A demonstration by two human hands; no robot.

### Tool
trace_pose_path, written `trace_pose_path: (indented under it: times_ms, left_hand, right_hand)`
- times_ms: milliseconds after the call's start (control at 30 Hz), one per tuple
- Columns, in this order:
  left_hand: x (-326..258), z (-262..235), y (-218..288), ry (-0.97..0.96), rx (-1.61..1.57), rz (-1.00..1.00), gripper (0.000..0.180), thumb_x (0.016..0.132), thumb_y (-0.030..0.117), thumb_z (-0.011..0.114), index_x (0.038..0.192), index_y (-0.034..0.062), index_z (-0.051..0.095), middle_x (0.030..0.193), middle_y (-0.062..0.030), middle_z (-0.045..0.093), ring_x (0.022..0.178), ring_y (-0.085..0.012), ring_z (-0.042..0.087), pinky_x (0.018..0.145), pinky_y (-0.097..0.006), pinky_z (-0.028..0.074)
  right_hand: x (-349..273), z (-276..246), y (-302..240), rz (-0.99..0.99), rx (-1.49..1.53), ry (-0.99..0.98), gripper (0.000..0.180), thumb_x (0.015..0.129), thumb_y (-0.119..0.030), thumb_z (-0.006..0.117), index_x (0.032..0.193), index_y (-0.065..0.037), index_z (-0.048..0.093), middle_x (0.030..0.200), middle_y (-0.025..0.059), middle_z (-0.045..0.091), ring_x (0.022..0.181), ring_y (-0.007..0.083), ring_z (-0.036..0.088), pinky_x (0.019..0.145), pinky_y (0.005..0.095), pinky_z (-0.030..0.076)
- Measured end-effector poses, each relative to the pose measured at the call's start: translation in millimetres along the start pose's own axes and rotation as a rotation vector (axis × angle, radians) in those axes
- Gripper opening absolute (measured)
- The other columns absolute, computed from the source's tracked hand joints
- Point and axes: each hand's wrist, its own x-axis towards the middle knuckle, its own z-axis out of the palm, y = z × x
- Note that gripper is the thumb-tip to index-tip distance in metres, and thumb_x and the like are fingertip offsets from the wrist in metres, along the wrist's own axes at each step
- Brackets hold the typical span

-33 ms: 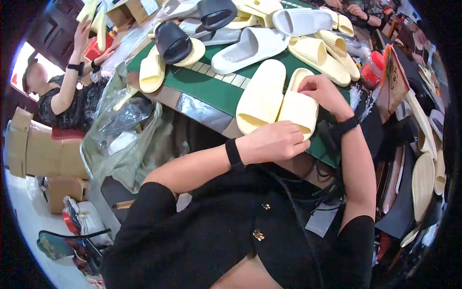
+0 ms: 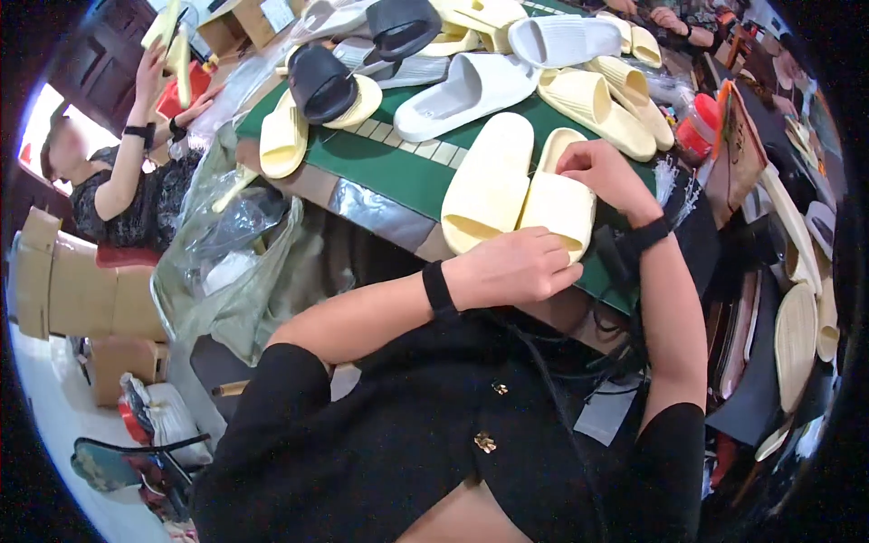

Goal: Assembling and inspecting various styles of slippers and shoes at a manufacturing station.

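Two pale yellow slide sandals lie side by side on the green mat (image 2: 398, 172) at the table's near edge. My right hand (image 2: 605, 172) curls over the far end of the right-hand slide (image 2: 559, 204). The fingers of my left hand (image 2: 511, 267) close on its near heel end. The left-hand slide (image 2: 489, 181) lies untouched beside it. Both wrists wear black bands.
More slides cover the table beyond: a white one (image 2: 466, 86), a black one on a yellow one (image 2: 321, 81), and several yellow ones. A clear plastic bag (image 2: 235, 244) hangs at the table's left. A seated person (image 2: 118, 181) at far left holds up a yellow slide. Cardboard boxes (image 2: 54, 271) stand lower left.
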Motion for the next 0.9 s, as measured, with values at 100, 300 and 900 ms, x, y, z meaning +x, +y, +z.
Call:
trace_pose_path:
  times_ms: [100,300,900]
  left_hand:
    - [7,-1,2,-0.071,0.139,0.063,0.017,0.075,0.017,0.059,0.088,0.0067,0.063,0.074,-0.0016,0.054,0.078,-0.0173,0.060,0.073,-0.030,0.049]
    - [15,-5,2,-0.192,0.222,0.163,0.011,0.074,0.017,0.059,0.078,0.0082,0.063,0.075,-0.0015,0.055,0.077,-0.0171,0.059,0.072,-0.029,0.048]
    - [-29,-15,-21,0.657,-0.691,-0.864,0.006,0.088,0.000,0.064,0.092,-0.0027,0.067,0.082,-0.0031,0.065,0.070,-0.0085,0.057,0.065,-0.023,0.047]
  right_hand:
    - [3,2,5,-0.038,-0.010,0.009,0.005,0.081,0.000,0.068,0.085,0.001,0.065,0.077,0.0014,0.067,0.072,0.0063,0.061,0.066,0.0215,0.048]
    - [2,5,0,-0.095,-0.008,0.063,0.008,0.077,0.000,0.070,0.084,0.003,0.068,0.073,0.0054,0.068,0.068,0.0094,0.062,0.063,0.0257,0.051]
    - [-61,69,-72,-0.218,0.037,0.178,0.018,0.087,-0.012,0.064,0.099,0.001,0.068,0.083,0.0154,0.069,0.073,0.0227,0.066,0.069,0.0338,0.051]
